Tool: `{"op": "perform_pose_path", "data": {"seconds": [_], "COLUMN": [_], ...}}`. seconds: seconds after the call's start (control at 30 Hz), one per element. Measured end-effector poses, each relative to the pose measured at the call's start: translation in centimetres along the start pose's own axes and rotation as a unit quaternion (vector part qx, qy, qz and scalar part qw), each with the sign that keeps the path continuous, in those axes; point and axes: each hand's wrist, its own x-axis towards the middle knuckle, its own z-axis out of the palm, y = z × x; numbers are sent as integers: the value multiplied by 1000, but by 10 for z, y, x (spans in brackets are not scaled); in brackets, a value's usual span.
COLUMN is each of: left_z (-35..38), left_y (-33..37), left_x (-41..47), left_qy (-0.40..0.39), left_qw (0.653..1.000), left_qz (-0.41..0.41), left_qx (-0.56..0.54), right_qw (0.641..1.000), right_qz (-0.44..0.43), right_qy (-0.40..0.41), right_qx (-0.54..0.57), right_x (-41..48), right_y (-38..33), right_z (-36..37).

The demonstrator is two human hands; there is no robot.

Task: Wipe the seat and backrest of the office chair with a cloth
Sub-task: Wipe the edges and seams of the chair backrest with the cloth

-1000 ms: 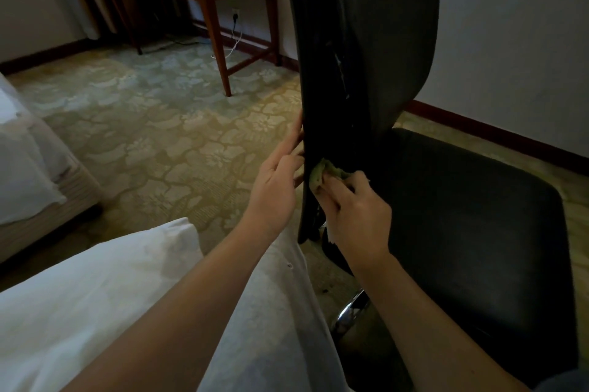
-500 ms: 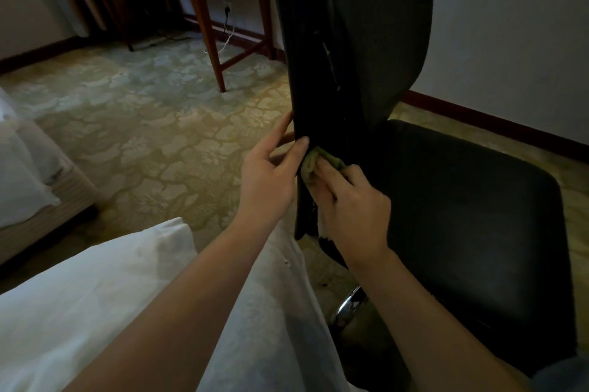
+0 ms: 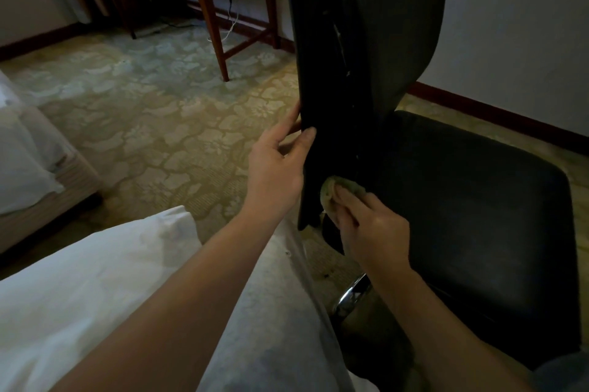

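Nearest me, over the white bedding point(image 3: 95, 296), both forearms reach out to the chair. My right grip point(image 3: 373, 229) has its fingers curled over the bunched green cloth point(image 3: 331, 189) and presses it against the bottom of the dark backrest point(image 3: 366, 57), just above where that panel meets the seat point(image 3: 478, 216). My left grip point(image 3: 274, 168) is nearly flat, with thumb and straight fingers laid on the backrest's left edge; it clasps nothing and, I judge, only braces the panel. So the step in hand is the backrest's lower end. Whether the seat on the right has had its turn I cannot tell. Next, I reckon, the cloth must travel along the panel under steady pressure while the left steadies the chair, then drop to the seat. Beyond, patterned carpet point(image 3: 143, 124) runs to a wooden counter point(image 3: 216, 41) by the far wall
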Motion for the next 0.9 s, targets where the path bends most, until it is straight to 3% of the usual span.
{"op": "perform_pose_path", "data": {"seconds": [0.17,0.4,0.6,0.8,0.9], "left_z": [2,-2,-10,-14,-14], "left_y": [-3,-11,-10,-9,-7], "left_x": [1,4,4,3,2], "left_qy": [8,1,-8,-36,-38], "left_qw": [1000,1000,999,997,995], "left_qz": [-4,-13,1,-66,-91], "left_qx": [8,17,52,8,3], "right_qw": [997,999,996,994,993], "right_qz": [14,22,64,70,25], "right_qy": [59,24,-60,61,66], "right_qx": [42,0,-3,61,89], "right_x": [21,30,-11,5,26], "right_y": [-11,-25,0,-10,-13], "right_z": [-1,21,10,-27,-27]}}
